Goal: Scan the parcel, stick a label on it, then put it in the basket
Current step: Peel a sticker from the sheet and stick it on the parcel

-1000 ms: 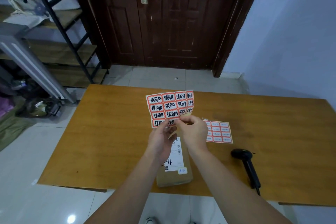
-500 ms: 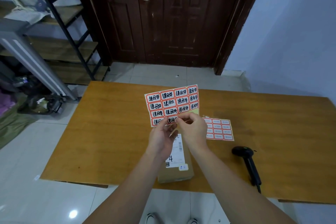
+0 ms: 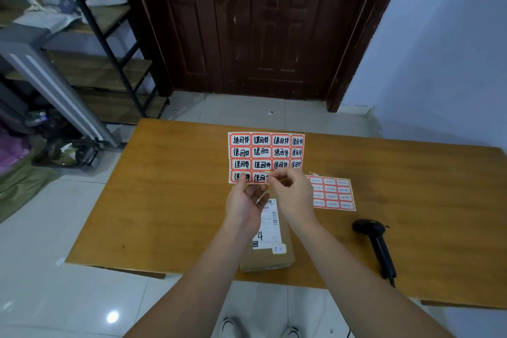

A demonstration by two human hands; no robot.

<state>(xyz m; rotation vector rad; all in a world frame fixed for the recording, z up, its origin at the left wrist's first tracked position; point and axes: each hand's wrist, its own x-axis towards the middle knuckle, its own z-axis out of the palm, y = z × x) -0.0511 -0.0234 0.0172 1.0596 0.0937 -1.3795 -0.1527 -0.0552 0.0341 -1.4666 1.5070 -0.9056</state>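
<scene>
A brown cardboard parcel (image 3: 270, 258) with a white shipping label lies at the near edge of the wooden table (image 3: 170, 200), partly hidden under my hands. My left hand (image 3: 244, 203) holds up a sheet of red-bordered labels (image 3: 264, 152) by its lower edge, above the parcel. My right hand (image 3: 292, 195) pinches a label at the sheet's bottom row, where a corner is lifting. A black handheld scanner (image 3: 375, 241) lies on the table to the right. No basket is in view.
A second sheet of red labels (image 3: 333, 192) lies flat on the table right of my hands. Beyond the table stand a dark wooden door (image 3: 260, 30) and, at left, a black metal shelf (image 3: 104, 35) with clutter on the floor below.
The label sheet has straightened to face me squarely. My right thumb and finger have closed on a label in the bottom row and begun lifting its corner.
</scene>
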